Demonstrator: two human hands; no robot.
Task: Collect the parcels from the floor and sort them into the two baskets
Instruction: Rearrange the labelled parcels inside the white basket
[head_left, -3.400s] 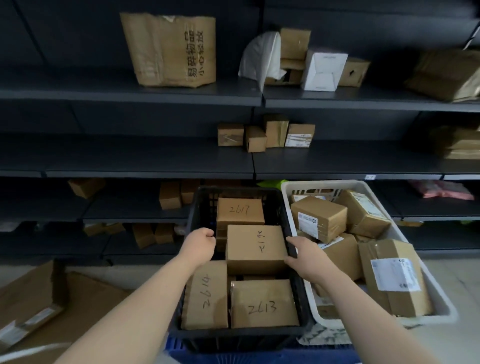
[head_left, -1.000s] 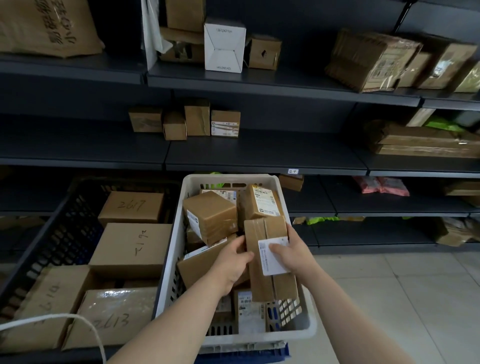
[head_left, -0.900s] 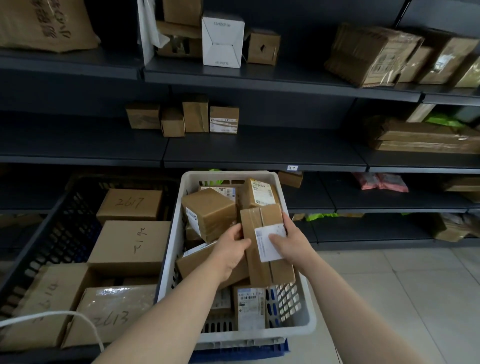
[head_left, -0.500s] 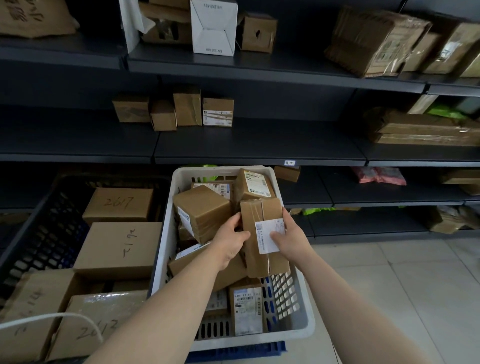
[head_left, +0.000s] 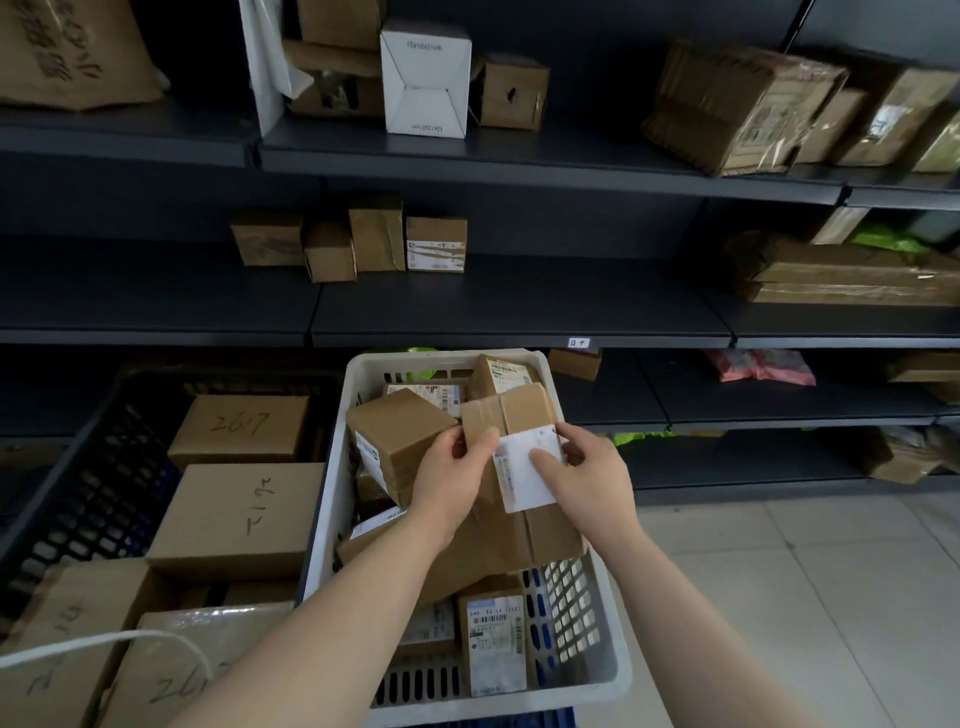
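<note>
A long brown cardboard parcel (head_left: 519, 525) with a white label is held tilted over the white basket (head_left: 608, 670). My left hand (head_left: 452, 478) grips its left edge and my right hand (head_left: 592, 483) grips its right side, thumb on the label. Several other labelled parcels fill the white basket, among them a brown box (head_left: 400, 441) beside my left hand. The black basket (head_left: 78, 493) to the left holds brown boxes with handwritten numbers, such as 2617 (head_left: 239, 426).
Dark metal shelving (head_left: 519, 317) rises right behind the baskets, with small boxes (head_left: 436, 244), a white box (head_left: 426, 78) and flat cartons (head_left: 841, 275) on it. Tiled floor (head_left: 805, 597) lies to the right. A white cord (head_left: 104, 644) crosses the bottom left.
Both hands have left the black basket and taken hold of the long parcel in the white basket. Over the last second they lifted it slightly; my view shifted right.
</note>
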